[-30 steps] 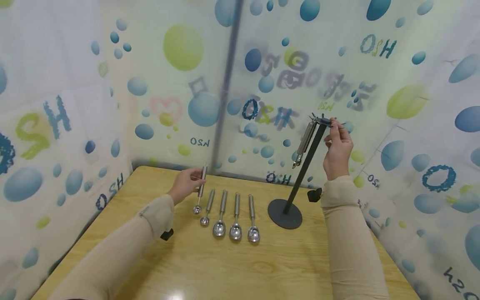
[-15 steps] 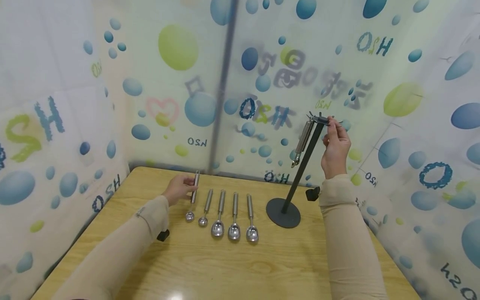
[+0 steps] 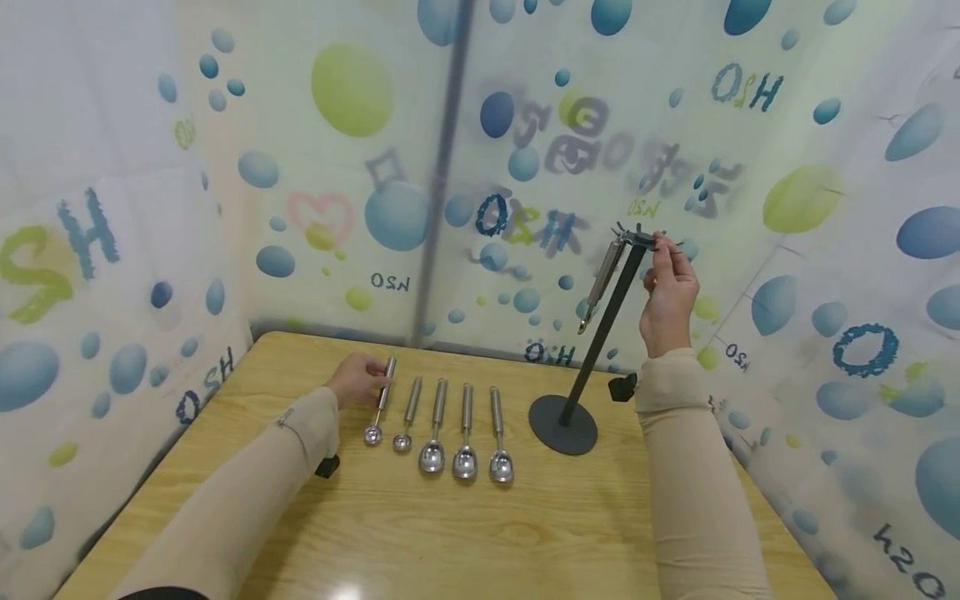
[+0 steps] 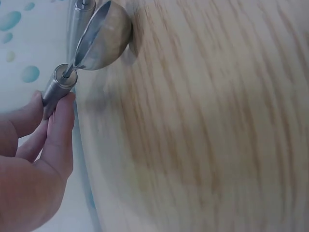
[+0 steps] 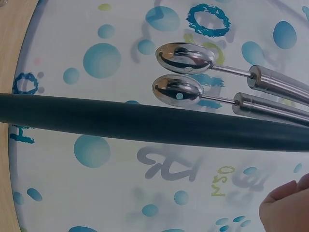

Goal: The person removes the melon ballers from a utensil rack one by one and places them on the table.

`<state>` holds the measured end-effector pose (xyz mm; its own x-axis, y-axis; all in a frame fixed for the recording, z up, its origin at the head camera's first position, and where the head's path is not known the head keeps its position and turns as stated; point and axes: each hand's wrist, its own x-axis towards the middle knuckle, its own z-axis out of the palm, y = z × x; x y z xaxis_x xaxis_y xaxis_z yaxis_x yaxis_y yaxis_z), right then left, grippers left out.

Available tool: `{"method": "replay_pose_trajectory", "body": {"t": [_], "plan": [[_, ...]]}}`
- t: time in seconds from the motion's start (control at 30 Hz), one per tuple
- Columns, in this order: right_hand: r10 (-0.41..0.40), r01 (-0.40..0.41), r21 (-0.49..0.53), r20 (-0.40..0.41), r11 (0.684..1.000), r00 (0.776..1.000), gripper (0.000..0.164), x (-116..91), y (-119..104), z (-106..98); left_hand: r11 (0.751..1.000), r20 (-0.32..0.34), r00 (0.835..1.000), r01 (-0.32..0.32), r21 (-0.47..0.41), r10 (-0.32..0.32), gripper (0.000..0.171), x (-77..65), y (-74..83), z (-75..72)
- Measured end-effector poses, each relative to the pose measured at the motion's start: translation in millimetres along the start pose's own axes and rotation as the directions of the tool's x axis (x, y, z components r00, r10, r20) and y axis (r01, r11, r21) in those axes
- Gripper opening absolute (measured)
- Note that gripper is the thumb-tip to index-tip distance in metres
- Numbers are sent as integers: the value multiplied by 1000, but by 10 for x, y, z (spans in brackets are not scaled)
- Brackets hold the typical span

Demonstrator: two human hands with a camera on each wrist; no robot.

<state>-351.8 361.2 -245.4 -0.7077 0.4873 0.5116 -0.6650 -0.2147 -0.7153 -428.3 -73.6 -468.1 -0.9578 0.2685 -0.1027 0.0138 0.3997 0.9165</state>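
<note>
My left hand (image 3: 358,381) pinches the handle of a small round-bowled metal scoop (image 3: 372,435) at the left end of a row. In the left wrist view, thumb and fingers grip this scoop's handle (image 4: 62,82), its bowl (image 4: 112,41) low against the tabletop. At the right, my right hand (image 3: 671,302) pinches the hooked top of a dark stand (image 3: 600,346). Two oval-bowled scoops (image 5: 186,58) hang beside the stand's pole (image 5: 145,124) in the right wrist view, where only part of that hand shows.
Right of the held scoop lie another small round scoop (image 3: 402,442) and three larger oval scoops (image 3: 465,462), side by side with handles pointing away. The stand's round base (image 3: 562,427) rests on the wooden table (image 3: 450,542). Printed curtains (image 3: 360,167) enclose the back and sides.
My left hand has moved left and down with the small scoop, which has come down to the left end of the row. The right hand has kept its hold on the stand's top.
</note>
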Motion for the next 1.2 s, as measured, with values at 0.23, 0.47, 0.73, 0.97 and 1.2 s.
{"method": "replay_pose_trajectory", "body": {"t": [0.23, 0.47, 0.73, 0.97, 1.2], "plan": [[-1, 1, 0, 2, 1000, 1000, 25, -5, 14, -18, 996, 3, 1000, 23, 90, -24, 38, 82, -89, 56], [-11, 11, 4, 21, 1000, 1000, 27, 2, -6, -13, 968, -47, 999, -11, 249, 23, 20, 67, -17, 159], [-8, 8, 18, 22, 1000, 1000, 24, 11, -8, -15, 952, -58, 998, -13, 307, 33, 22, 49, 13, 182], [-9, 8, 19, 25, 1000, 1000, 25, 27, 10, -35, 965, -59, 998, -10, 262, 27, 32, 71, -51, 140], [-5, 5, 25, 19, 1000, 1000, 24, 39, 24, -32, 976, -54, 999, 14, 218, -2, 42, 95, -80, 63]]}}
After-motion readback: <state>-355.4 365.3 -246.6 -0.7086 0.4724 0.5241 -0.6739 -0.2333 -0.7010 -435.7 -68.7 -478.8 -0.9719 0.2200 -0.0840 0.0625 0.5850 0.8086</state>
